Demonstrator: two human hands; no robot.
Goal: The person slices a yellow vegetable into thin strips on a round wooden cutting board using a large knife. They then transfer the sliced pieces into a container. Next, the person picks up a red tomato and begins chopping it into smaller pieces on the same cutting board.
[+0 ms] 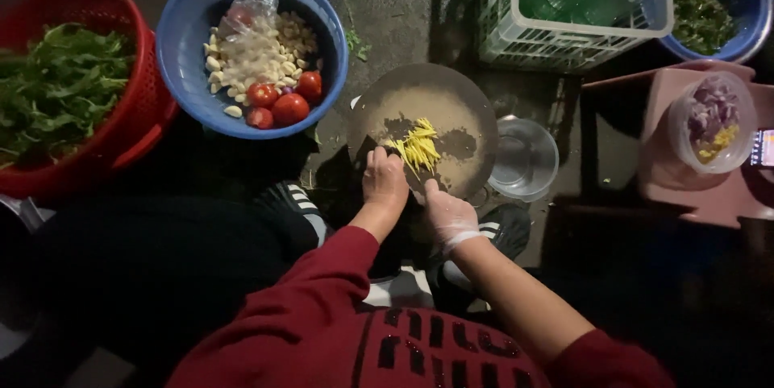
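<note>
A round wooden chopping board (451, 98) lies on the dark ground in front of me, with a small heap of thin yellow strips (417, 146) on it. My bare left hand (384, 181) rests on the board's near edge, fingers curled against the strips. Just to its right, my right hand (450, 215) wears a clear glove and is closed in a fist at the board's rim. Whatever it grips is hidden. Red sleeves cover both my arms.
A blue basin (181, 41) holds garlic cloves, tomatoes and a plastic bag. A red basket (141, 98) holds leafy greens. Right of the board stands a clear bowl (524, 158). Farther right are a white crate (564, 41), another blue basin (754, 29), and a pink stool (693, 186) bearing a clear tub (713, 122).
</note>
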